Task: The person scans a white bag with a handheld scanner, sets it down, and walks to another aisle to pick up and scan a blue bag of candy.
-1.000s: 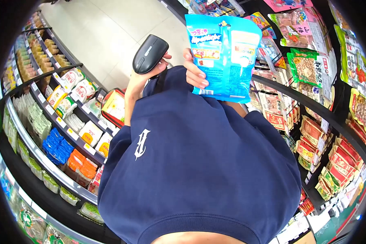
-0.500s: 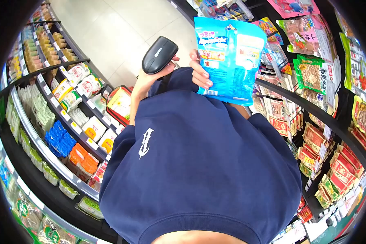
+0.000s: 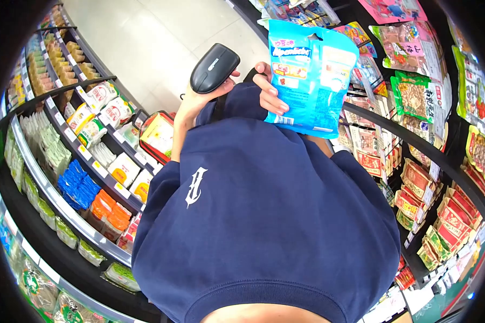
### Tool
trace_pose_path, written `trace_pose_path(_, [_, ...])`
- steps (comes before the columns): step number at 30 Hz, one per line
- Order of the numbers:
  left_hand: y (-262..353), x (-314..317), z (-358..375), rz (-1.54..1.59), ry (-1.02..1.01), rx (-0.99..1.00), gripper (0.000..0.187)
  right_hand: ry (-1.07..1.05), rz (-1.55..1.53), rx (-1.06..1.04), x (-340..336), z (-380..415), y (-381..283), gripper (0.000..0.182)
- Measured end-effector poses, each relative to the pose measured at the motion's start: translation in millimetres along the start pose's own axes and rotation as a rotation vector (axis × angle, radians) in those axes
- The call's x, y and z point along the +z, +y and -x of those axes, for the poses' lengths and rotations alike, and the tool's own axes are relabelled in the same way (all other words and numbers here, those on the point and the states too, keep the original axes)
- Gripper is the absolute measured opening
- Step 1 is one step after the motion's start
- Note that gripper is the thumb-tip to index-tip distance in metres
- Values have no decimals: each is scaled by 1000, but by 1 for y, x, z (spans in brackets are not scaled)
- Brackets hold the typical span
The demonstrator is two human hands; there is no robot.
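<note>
The right hand (image 3: pixel 270 96) has its fingers bent narrow on the left edge of the blue bag (image 3: pixel 313 81), which is upright; its thumb I cannot tell. The left hand (image 3: pixel 200 98) holds the black scanner (image 3: pixel 215 68), fingers partly hidden under it. Farther left are stocked shelves (image 3: pixel 98 240); right of the bag, hanging packets (image 3: pixel 415 97).

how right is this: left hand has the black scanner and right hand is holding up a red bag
Only the colour is wrong. The head view shows that the right hand is holding up a light blue bag, not a red one. The left hand does have the black scanner, as you say.
</note>
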State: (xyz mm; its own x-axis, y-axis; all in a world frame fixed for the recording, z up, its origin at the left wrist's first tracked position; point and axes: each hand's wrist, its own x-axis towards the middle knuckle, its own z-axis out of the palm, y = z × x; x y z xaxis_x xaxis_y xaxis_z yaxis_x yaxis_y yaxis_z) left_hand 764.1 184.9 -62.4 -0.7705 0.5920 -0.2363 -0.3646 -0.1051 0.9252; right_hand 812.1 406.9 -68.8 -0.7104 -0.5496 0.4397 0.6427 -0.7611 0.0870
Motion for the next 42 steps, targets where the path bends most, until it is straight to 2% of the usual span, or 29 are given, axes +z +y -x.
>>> trace_pose_path(4, [0, -2, 4, 38, 16, 46, 46, 28, 32, 40, 7, -10, -4, 102])
trace_pose_path(6, [-4, -4, 5, 42, 27, 46, 46, 215, 112, -7, 18, -14, 0, 78])
trace_pose_path(18, [-3, -3, 1, -62, 61, 24, 46, 321, 160, -56, 35, -21, -3, 85])
trace_pose_path(20, [-2, 0, -1, -38, 101, -3, 46, 269, 152, -67, 24, -13, -6, 84])
trace_pose_path(22, [-3, 2, -5, -42, 63, -17, 46, 321, 204, -83, 22, -6, -6, 83])
trace_pose_path(24, [-3, 3, -11, -89, 51, -43, 45, 248, 234, -107, 18, -2, -10, 81])
trace_pose_path(28, [2, 6, -21, -185, -18, -62, 39, 235, 268, -153, 12, 7, -15, 81])
trace_pose_path(32, [-1, 8, -29, -248, -28, -111, 28, 154, 253, -140, 12, 12, -17, 83])
trace_pose_path(34, [0, 11, -30, -261, -28, -102, 27, 320, 273, -198, 11, 19, -16, 85])
trace_pose_path(36, [-6, 12, -30, -232, -30, -80, 27, 328, 288, -194, 6, 25, -12, 86])
trace_pose_path(38, [-12, 11, -27, -242, -2, -100, 26, 334, 208, -234, -2, 31, -7, 96])
trace_pose_path(40, [-22, 8, -23, -206, 51, -72, 25, 336, 193, -226, -8, 31, -7, 97])
trace_pose_path(42, [-22, 6, -18, -218, 80, -74, 26, 430, 202, -223, -11, 37, -7, 94])
